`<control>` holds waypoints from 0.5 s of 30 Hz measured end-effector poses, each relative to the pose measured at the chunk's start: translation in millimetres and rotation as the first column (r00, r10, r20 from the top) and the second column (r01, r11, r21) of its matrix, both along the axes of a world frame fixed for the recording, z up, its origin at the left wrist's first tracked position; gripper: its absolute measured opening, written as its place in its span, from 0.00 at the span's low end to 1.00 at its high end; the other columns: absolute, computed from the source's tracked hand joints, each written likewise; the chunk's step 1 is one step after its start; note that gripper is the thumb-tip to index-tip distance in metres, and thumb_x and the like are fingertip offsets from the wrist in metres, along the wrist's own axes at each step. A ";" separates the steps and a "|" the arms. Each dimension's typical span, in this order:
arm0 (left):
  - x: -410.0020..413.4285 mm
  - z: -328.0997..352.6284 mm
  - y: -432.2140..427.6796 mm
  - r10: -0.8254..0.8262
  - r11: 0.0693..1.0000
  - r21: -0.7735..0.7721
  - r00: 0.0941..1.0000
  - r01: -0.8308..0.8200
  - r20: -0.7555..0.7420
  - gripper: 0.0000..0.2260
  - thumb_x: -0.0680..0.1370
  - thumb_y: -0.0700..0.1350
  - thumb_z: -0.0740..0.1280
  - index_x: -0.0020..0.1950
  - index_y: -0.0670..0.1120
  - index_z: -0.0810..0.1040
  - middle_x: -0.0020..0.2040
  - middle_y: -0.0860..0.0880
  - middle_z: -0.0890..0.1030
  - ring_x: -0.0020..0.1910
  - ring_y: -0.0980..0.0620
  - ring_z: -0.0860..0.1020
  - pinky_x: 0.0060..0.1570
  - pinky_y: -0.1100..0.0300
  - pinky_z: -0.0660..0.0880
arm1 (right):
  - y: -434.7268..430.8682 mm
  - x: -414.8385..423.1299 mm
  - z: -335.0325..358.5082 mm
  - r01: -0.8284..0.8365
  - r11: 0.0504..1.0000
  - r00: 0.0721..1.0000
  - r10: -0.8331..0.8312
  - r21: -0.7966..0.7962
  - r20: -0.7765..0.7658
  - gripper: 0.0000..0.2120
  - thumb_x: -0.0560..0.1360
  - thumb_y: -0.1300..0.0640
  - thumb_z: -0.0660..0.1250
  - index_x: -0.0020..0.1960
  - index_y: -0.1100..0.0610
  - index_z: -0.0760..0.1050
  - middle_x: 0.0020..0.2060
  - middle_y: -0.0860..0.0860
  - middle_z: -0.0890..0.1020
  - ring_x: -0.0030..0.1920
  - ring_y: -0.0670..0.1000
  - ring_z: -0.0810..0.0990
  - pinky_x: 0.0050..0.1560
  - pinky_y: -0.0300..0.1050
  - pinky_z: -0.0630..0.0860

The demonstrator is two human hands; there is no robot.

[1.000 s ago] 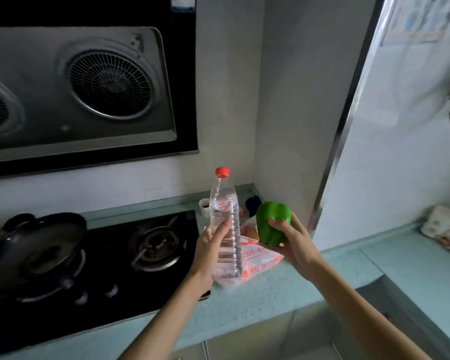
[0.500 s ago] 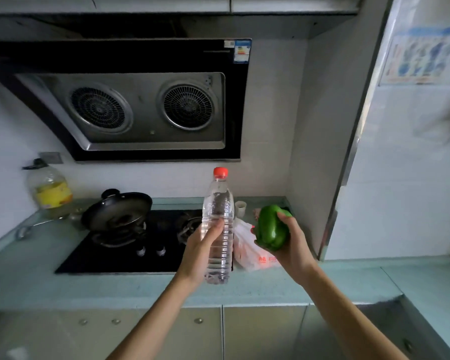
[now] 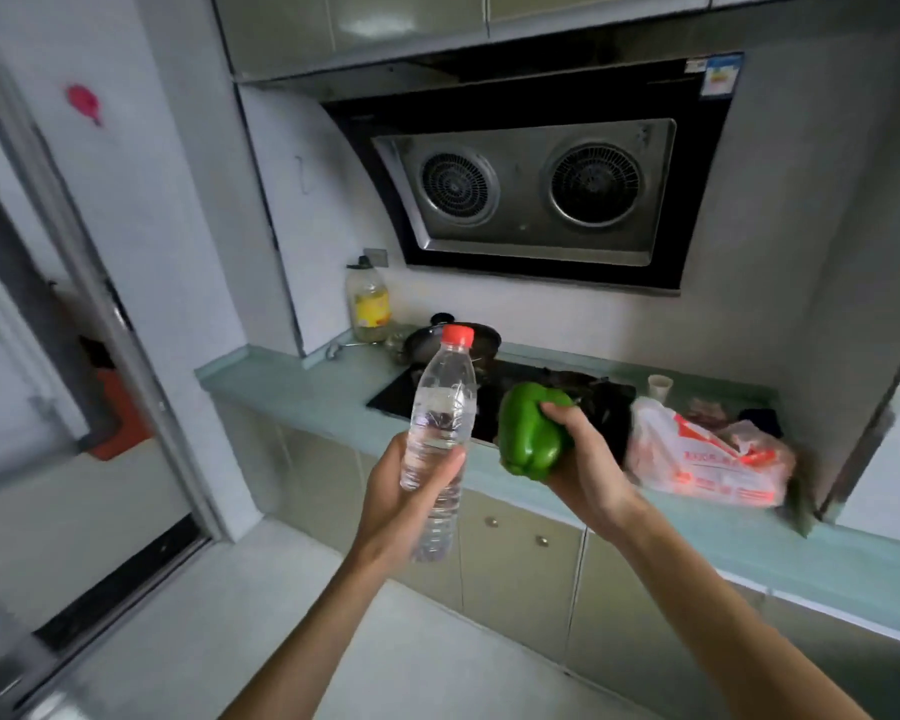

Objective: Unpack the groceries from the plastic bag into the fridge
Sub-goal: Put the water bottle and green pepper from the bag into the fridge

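My left hand [image 3: 406,504] grips a clear water bottle [image 3: 440,428] with a red cap, held upright and slightly tilted in front of the counter. My right hand [image 3: 585,470] holds a green bell pepper [image 3: 531,433] from the right side. Both are in the air, off the counter. The white and red plastic bag [image 3: 707,457] lies crumpled on the teal countertop [image 3: 302,392] at the right, with something still inside it. No fridge is clearly in view.
A black gas hob [image 3: 609,402] with a dark pan [image 3: 450,340] sits on the counter under the range hood [image 3: 531,189]. An oil jug [image 3: 369,301] and a small cup [image 3: 660,387] stand by the wall. A sliding doorway [image 3: 74,356] opens at the left.
The view has swung left and pulled back from the counter. Both hands, still holding the bottle and the pepper, have come away from the bag, which now lies to their right.
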State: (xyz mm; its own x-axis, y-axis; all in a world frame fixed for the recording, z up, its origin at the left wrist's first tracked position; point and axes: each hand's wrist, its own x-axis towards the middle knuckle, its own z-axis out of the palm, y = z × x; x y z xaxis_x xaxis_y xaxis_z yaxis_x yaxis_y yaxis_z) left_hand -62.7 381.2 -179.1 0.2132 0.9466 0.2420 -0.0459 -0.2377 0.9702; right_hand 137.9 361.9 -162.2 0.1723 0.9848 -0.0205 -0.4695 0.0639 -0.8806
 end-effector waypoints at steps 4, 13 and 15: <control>-77.8 2.9 -14.6 0.190 0.982 -0.002 0.982 -0.190 0.005 0.21 0.67 0.56 0.75 0.54 0.46 0.80 0.43 0.46 0.85 0.41 0.51 0.84 0.39 0.61 0.80 | 15.8 -74.6 0.8 -0.169 0.985 0.983 0.167 0.017 0.080 0.27 0.66 0.51 0.69 0.64 0.55 0.75 0.56 0.59 0.80 0.54 0.57 0.79 0.49 0.51 0.77; -276.0 7.7 -36.7 0.535 0.844 0.079 0.844 -0.531 -0.036 0.10 0.73 0.46 0.73 0.53 0.51 0.78 0.44 0.52 0.84 0.41 0.59 0.83 0.39 0.69 0.77 | 48.5 -275.2 9.1 -0.453 0.891 0.884 0.443 0.036 0.147 0.20 0.66 0.52 0.71 0.57 0.59 0.77 0.41 0.53 0.80 0.42 0.52 0.80 0.41 0.45 0.77; -324.2 10.3 -41.6 0.577 0.816 0.095 0.815 -0.571 -0.060 0.12 0.72 0.50 0.74 0.54 0.52 0.77 0.45 0.53 0.85 0.43 0.58 0.83 0.42 0.66 0.78 | 52.9 -324.6 11.7 -0.490 0.870 0.863 0.477 0.048 0.169 0.22 0.66 0.53 0.71 0.58 0.59 0.77 0.43 0.53 0.82 0.44 0.52 0.81 0.40 0.45 0.78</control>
State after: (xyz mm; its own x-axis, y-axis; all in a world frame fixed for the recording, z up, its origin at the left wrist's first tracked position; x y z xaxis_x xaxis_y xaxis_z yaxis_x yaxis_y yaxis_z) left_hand -387.0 339.6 -168.8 -0.3413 0.8845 0.3180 0.1986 -0.2628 0.9442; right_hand -186.7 414.8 -150.5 -0.3316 0.9417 0.0567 -0.3272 -0.0584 -0.9432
